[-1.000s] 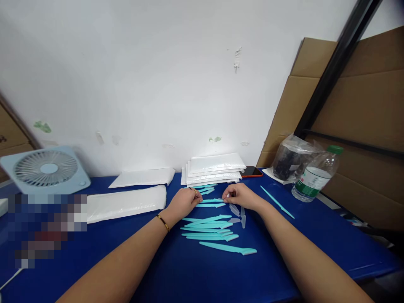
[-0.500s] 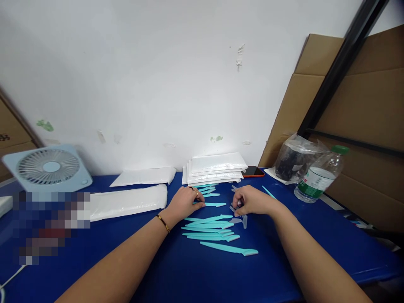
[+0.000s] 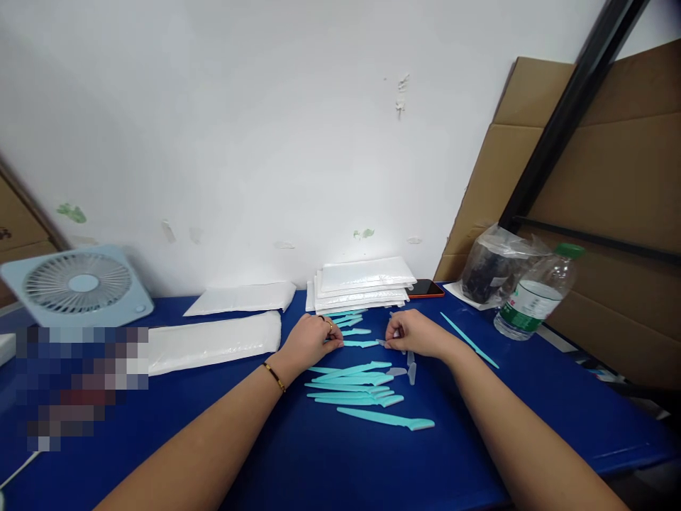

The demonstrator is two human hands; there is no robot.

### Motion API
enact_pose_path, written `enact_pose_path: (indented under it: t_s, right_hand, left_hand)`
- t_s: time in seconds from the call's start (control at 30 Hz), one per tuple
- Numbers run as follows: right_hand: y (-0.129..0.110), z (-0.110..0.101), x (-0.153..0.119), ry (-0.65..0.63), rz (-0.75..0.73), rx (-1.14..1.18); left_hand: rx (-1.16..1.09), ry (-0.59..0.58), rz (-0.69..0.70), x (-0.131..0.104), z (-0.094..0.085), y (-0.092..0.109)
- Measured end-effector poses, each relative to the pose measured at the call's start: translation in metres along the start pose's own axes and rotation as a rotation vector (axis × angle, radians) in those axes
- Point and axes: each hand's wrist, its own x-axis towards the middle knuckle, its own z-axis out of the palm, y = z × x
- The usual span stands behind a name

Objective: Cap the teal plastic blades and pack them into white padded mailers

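Two hands in front of the packet stack (image 3: 367,273), one left hand (image 3: 316,341), one right hand (image 3: 412,332)! Teal eyebrow razors (image 3: 359,343) now: one between those hands, at least three just before the stack, at least five overlapping farther forward, one nearest us, and one more out right of it! Translucent blade covers (image 3: 411,374): at least three, some hidden. The stack itself shows at least four packets; left of it, two loose padded packets (image 3: 218,342) and one fan (image 3: 82,284); right, one phone (image 3: 425,288), one bottle (image 3: 535,305)!
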Motion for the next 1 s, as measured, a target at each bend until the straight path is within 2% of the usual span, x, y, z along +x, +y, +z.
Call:
enact_pose_path:
  t_s: [0.33,0.47,0.6,0.77,0.9,1.0]
  right_hand:
    - [0.006,-0.006,0.001,0.060,-0.008,-0.060]
    - [0.007,-0.006,0.002,0.021,-0.067,-0.046]
    - [0.003,0.002,0.005,0.016,-0.129,-0.014]
    - [-0.011,0.017,0.015,0.086,-0.174,0.006]
    - [-0.015,0.010,0.013,0.185,-0.116,-0.050]
    - [-0.009,-0.001,0.005,0.181,-0.007,-0.070]
  left_hand:
    - [-0.006,-0.012,-0.018,0.000,-0.001,0.001]
    - [0.000,-0.006,-0.017,0.000,0.000,0.000]
    - [0.008,-0.014,-0.017,0.001,0.001,0.000]
    - [0.068,0.017,-0.059,0.003,0.001,-0.002]
    - [0.121,0.102,-0.124,0.001,-0.004,0.004]
    - [0.008,0.050,-0.106,-0.002,-0.007,0.018]
